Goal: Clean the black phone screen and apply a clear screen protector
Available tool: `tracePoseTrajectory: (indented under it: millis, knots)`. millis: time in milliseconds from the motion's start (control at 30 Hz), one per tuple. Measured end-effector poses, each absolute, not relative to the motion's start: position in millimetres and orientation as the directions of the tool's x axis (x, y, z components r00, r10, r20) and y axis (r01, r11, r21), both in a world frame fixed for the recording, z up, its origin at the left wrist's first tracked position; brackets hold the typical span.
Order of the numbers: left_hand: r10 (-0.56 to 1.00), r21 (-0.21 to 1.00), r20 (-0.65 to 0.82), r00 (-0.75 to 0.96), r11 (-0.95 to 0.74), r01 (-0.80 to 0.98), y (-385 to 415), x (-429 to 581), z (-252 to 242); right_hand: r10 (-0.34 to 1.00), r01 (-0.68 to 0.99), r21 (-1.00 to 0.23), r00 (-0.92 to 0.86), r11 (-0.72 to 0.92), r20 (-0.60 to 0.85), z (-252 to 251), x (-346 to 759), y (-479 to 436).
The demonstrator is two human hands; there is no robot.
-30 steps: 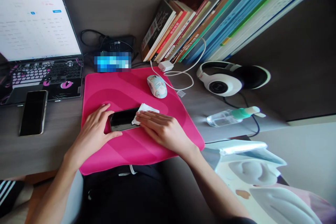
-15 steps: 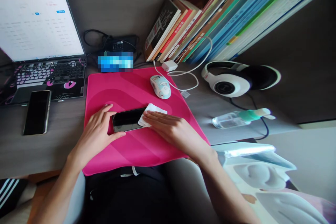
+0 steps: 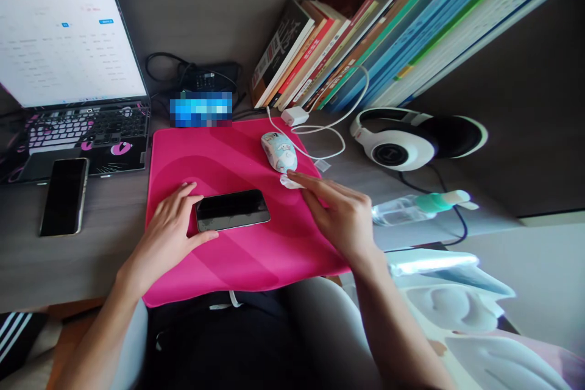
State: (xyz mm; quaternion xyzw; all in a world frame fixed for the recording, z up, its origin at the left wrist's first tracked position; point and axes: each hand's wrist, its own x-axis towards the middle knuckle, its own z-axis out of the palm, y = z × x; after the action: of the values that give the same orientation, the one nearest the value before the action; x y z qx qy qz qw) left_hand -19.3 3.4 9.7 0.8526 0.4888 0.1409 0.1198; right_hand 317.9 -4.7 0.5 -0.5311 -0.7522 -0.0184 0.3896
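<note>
A dark-screened smartphone (image 3: 233, 210) lies flat on a pink desk mat (image 3: 256, 268). My left hand (image 3: 171, 219) steadies its left end, thumb on the near corner and fingers at the far corner. To the right of the phone, and apart from it, my right hand (image 3: 345, 216) is raised over the mat. Its fingers are closed on a white wipe (image 3: 289, 181), mostly hidden with only a small part showing at the fingertips. Just beyond that lies a pale blue patterned mouse (image 3: 279, 153).
A laptop (image 3: 77, 73) stands at the left, a second phone (image 3: 64, 196) before it. Leaning books (image 3: 301, 55), a white charger (image 3: 295, 115) with cable and white headphones (image 3: 397, 149) lie behind. A clear spray bottle (image 3: 397, 211) lies right of my right hand.
My right hand has lifted off the phone's right end and moved right with the wipe, uncovering the screen. My left hand and the phone have stayed put.
</note>
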Motion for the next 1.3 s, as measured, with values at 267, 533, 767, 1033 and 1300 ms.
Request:
tracePoseTrajectory:
  millis: [267, 533, 767, 1033, 1300]
  knots:
    - [0.867, 0.328, 0.114, 0.486, -0.494, 0.805, 3.2, -18.0, 9.9, 0.821, 0.776, -0.374, -0.304, 0.508, 0.484, -19.4, 301.9, 4.1]
    - [0.864, 0.340, 0.103, 0.492, -0.496, 0.799, 4.0, -17.8, 11.8, 0.817, 0.821, -0.339, -0.240, 0.459, 0.525, -20.1, 306.3, 3.7]
    - [0.842, 0.350, 0.117, 0.526, -0.531, 0.772, 3.0, -16.7, 16.8, 0.809, 0.852, -0.301, -0.214, 0.429, 0.548, -12.8, 302.6, -1.9]
    - [0.762, 0.251, 0.193, 0.619, -0.648, 0.719, 7.1, -15.4, 16.7, 0.784, 0.705, -0.378, -0.425, 0.600, 0.453, -15.2, 275.6, -2.0]
    - [0.642, 0.106, 0.301, 0.705, -0.758, 0.644, 8.5, -15.0, 13.7, 0.795, 0.683, -0.411, -0.479, 0.604, 0.372, -19.7, 277.5, -0.5]
